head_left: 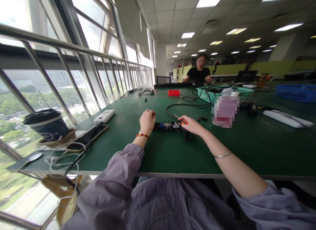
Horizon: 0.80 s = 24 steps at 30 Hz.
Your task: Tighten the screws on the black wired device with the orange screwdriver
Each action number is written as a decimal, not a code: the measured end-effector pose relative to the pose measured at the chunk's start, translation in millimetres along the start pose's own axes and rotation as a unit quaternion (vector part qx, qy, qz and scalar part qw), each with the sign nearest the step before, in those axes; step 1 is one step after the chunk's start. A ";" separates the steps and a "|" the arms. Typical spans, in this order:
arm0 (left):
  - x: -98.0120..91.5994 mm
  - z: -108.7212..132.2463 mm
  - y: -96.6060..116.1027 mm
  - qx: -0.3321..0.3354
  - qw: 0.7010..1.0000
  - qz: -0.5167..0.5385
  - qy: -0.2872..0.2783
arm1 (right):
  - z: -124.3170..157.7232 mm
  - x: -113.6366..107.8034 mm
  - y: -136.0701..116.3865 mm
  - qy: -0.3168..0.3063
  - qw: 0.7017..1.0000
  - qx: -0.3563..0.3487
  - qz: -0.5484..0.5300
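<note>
A dark cylindrical device (168, 126) with a blue band and metal parts lies on the green table (118, 154), between my hands. At its left end is my left hand (147, 120), its fingers curled; whether they hold part of the device is hidden. My right hand (189, 124) is closed around an orange-and-black handled tool (183, 122) at the device's right end. A thin metal shaft of the tool points up and left. Below my right hand a dark part hangs beside the device.
A cup (48, 126), phone (89, 137), white power bank (104, 116) and cables stand left. Beyond are a red box (174, 93), a green basket (204, 95) and a pink packet (225, 111). A white power strip (287, 119) lies right; a person (198, 73) sits opposite.
</note>
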<state>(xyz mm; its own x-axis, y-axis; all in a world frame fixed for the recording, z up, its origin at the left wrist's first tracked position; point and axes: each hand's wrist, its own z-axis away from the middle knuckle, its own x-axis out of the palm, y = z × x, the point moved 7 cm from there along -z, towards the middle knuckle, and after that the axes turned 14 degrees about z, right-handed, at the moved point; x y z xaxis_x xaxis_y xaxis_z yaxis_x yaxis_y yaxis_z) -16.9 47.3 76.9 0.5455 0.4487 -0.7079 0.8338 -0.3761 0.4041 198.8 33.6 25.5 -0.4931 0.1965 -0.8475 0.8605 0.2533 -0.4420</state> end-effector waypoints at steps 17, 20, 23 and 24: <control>51.2 29.2 68.6 0.186 0.937 0.267 -0.128 | -4.4 3.1 2.9 -0.011 0.999 -0.004 -0.040; 53.2 34.2 77.7 0.234 0.938 0.211 -0.146 | -4.9 3.1 2.6 -0.008 0.999 -0.010 -0.038; 53.6 38.1 85.7 0.279 0.940 0.132 -0.146 | -5.3 3.4 2.6 -0.008 0.999 -0.012 -0.036; 53.8 39.3 88.0 0.293 0.939 0.107 -0.146 | -5.3 3.4 2.6 -0.008 0.999 -0.012 -0.035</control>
<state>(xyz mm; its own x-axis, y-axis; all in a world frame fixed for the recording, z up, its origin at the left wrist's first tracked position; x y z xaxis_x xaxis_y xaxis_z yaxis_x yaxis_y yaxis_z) 82.5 6.5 51.6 0.5774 0.1015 -0.8101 0.4702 -0.8525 0.2283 198.7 39.9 23.0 -0.5491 0.1621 -0.8199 0.8210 0.2883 -0.4928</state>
